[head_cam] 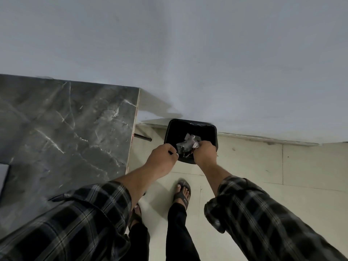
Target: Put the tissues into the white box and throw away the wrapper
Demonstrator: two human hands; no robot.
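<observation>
Both hands over the black square plastic bin on the floor beside the dark marble counter: left hand and right hand pinching the crumpled clear wrapper. Disposal nearly done, release pending. White box, tissues not visible.

The left hand is curling with its back to the camera, hiding its fingertips, so whether it is pinching the wrapper cannot be told. The right hand is likewise covering its own fingertips and the wrapper's right end. The wrapper is showing only as a crumpled, see-through blur; any print on it is too small to read. Both hands are covering the bin's near rim, and its dark inside is giving up nothing below the wrapper. The table is running off the left edge. The left foot is lying mostly hidden under the left sleeve. Both sleeves are being cut by the bottom edge.
</observation>
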